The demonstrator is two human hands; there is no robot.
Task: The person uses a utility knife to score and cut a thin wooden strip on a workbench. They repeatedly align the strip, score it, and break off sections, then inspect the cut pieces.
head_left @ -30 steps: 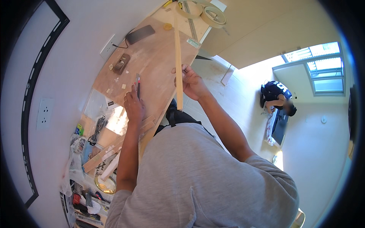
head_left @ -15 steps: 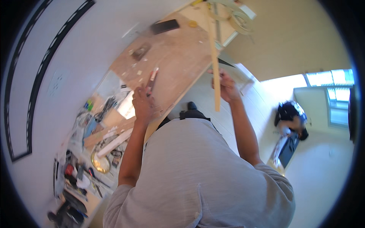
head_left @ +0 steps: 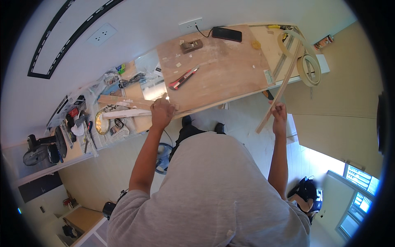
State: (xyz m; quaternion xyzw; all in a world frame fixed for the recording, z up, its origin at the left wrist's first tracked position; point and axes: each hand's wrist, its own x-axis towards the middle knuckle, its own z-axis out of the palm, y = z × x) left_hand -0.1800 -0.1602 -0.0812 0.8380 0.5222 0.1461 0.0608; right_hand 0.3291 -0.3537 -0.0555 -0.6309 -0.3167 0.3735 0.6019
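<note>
Fingers of our right hand (head_left: pixel 279 117) are closed around a long, thin wood stick (head_left: pixel 283 88). The stick slants in front of us, past the edge of the table (head_left: pixel 269 46). Its near end pokes out over the floor (head_left: pixel 247 119), and its far end is up by a pale roll (head_left: pixel 302 77). We cannot tell if that end touches the roll.

Our left hand (head_left: pixel 162 113) is down at the front edge of the table, on some flat wood bits (head_left: pixel 133 102). We cannot tell if it grips them or just rests there. Our two hands are well apart.

Between them, on a big brown board (head_left: pixel 230 61), lies a red and black cutter (head_left: pixel 183 78). Behind it sit a small brown wood block (head_left: pixel 191 46) and a black phone (head_left: pixel 227 34).
</note>
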